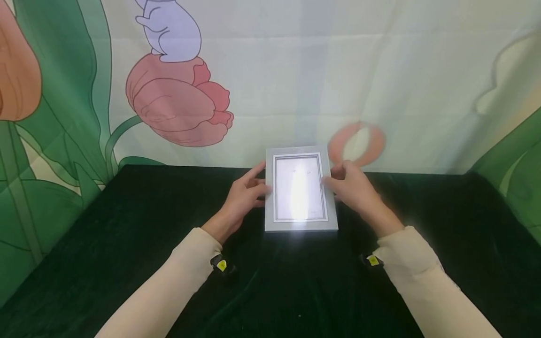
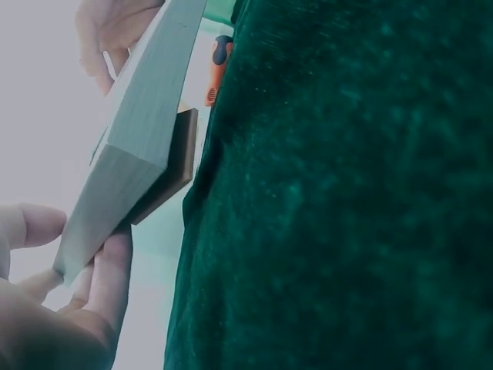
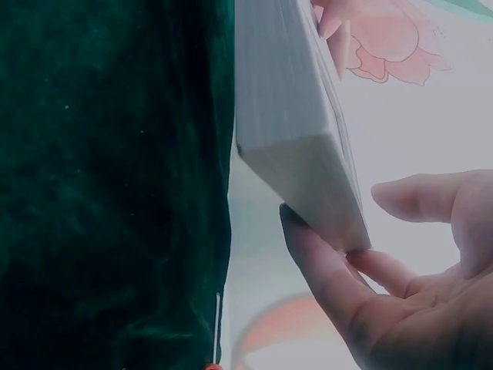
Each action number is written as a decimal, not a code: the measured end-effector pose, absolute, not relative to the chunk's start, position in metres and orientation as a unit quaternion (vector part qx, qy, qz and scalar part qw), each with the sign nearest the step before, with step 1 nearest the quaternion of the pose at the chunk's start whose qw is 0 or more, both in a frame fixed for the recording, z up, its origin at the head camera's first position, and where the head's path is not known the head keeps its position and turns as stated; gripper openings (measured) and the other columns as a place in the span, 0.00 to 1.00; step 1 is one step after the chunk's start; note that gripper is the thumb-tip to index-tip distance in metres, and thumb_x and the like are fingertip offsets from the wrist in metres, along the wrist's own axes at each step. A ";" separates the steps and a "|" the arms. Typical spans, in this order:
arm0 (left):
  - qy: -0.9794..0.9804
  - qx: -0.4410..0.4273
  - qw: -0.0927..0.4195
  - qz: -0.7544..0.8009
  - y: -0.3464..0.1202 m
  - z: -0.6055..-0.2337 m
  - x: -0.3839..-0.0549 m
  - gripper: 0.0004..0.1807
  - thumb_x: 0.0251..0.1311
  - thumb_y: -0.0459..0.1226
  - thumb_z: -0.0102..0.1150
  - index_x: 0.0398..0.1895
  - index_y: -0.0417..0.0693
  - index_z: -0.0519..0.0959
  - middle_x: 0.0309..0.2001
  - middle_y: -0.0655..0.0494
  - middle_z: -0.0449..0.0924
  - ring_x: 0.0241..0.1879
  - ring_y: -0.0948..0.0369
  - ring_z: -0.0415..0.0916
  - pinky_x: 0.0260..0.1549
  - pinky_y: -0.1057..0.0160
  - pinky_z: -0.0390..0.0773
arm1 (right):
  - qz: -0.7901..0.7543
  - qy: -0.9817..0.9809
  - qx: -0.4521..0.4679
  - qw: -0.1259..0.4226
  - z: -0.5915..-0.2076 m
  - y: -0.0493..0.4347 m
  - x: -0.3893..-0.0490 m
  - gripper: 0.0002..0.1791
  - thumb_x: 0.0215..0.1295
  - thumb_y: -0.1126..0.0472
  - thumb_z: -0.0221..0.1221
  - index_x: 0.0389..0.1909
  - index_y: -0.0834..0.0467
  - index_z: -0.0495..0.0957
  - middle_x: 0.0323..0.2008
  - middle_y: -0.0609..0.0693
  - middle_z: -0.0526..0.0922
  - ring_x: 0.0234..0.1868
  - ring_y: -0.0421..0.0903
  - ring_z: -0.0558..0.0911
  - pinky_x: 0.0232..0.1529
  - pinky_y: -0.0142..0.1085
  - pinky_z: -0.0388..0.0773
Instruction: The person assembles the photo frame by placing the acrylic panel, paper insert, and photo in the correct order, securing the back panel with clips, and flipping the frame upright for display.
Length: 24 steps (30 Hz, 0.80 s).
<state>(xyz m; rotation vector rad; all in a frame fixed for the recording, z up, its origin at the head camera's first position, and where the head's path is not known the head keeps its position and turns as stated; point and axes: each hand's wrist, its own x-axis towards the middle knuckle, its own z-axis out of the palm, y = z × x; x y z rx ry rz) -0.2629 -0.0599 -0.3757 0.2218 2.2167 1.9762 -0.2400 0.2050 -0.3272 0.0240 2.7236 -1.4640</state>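
Note:
A grey-white picture frame (image 1: 270,216), its glass bright with glare, stands leaning back near the far edge of the dark cloth. A brown back stand (image 2: 185,150) juts out behind it in the left wrist view. My left hand (image 1: 242,197) holds the frame's left side, thumb toward the front and other fingers at the edge and behind. On the right side, my right hand (image 1: 355,188) holds the opposite edge. Its fingertips (image 3: 296,220) meet the back and side, while the thumb (image 3: 412,196) stands over the front. The glare hides most of the picture.
Dark green velvet cloth (image 1: 127,263) covers the table. Behind its far edge hangs a printed curtain (image 1: 270,84) with flowers and a rabbit. A screwdriver with an orange and black handle (image 2: 218,69) lies beyond the frame in the left wrist view. A thin metal shaft (image 3: 216,327) shows in the right wrist view.

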 end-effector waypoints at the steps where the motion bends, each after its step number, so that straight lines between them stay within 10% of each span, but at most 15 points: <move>1: 0.743 0.072 0.084 0.660 -0.060 -0.376 -0.263 0.38 0.76 0.36 0.58 0.85 0.64 0.60 0.65 0.45 0.78 0.60 0.48 0.80 0.60 0.47 0.81 | -0.474 0.880 0.007 0.027 -0.328 0.205 -0.241 0.27 0.78 0.58 0.60 0.68 0.69 0.66 0.64 0.67 0.74 0.58 0.63 0.79 0.60 0.55 0.82; 24: 0.751 0.040 0.131 0.646 -0.067 -0.384 -0.267 0.37 0.76 0.37 0.58 0.85 0.63 0.60 0.65 0.41 0.76 0.60 0.45 0.80 0.62 0.44 0.80 | -0.492 0.868 0.014 0.067 -0.348 0.201 -0.244 0.29 0.79 0.57 0.60 0.70 0.69 0.63 0.61 0.68 0.76 0.53 0.63 0.85 0.55 0.51 0.85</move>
